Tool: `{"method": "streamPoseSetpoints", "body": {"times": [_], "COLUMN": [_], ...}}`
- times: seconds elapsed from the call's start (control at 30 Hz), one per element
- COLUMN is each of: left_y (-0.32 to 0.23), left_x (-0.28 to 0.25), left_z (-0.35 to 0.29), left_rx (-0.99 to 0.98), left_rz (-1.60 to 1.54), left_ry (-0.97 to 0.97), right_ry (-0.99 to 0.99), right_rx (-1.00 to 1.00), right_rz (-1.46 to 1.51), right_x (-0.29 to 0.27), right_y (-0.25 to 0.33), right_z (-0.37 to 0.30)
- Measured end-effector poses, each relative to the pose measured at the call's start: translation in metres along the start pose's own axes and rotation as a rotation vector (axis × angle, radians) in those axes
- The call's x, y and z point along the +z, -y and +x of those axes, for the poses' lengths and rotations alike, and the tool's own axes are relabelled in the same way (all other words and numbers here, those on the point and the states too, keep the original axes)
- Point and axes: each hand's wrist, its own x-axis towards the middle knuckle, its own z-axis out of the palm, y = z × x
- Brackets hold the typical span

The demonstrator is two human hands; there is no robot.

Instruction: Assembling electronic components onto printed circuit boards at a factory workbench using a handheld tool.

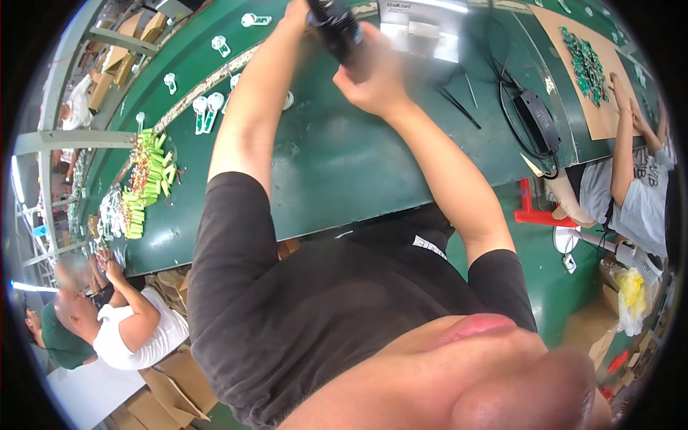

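Observation:
At the top edge, my right hand [376, 82] is closed around a black cylindrical tool [335, 29], partly blurred, whose exact kind I cannot make out. My left hand [295, 13] is just left of the tool's upper part. The picture's edge cuts it off, so its fingers are hidden. Under my left forearm and beside it lie small white-and-green parts [208, 113] with round heads. To the right of my right hand, a pair of dark tweezers [459, 107] rests on the green table [337, 172].
A silver box-shaped device [423, 32] stands at the back. On the right lies a black power adapter [537, 125] with cables, beyond it green circuit boards [584, 68] on cardboard [605, 122]. Lime-green wired cells [147, 186] are heaped left. Co-workers sit on both sides.

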Motion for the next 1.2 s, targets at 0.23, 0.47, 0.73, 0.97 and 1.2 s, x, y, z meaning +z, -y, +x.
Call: {"method": "streamPoseSetpoints", "body": {"times": [0.23,0.47,0.73,0.97,1.2], "left_y": [-0.040,-0.087,-0.076,-0.053,-0.054], "left_x": [-0.064,-0.112,-0.126,-0.118,-0.104], "left_z": [-0.097,-0.216,-0.220,-0.223,-0.229], "left_rx": [0.228,0.259,0.491,0.669,0.621], "left_rz": [-0.219,-0.461,-0.537,-0.693,-0.786], "left_ry": [0.296,0.327,-0.090,-0.012,0.183], "right_ry": [-0.173,-0.256,-0.105,0.104,-0.074], "right_rx": [0.258,0.011,0.059,0.181,0.219], "right_rz": [0.152,0.098,0.108,0.532,0.369], "right_x": [-0.031,-0.086,-0.073,-0.080,-0.104], "right_y": [0.003,0.016,0.004,0.005,-0.002], "right_z": [0.018,0.073,0.075,0.060,0.069]}}
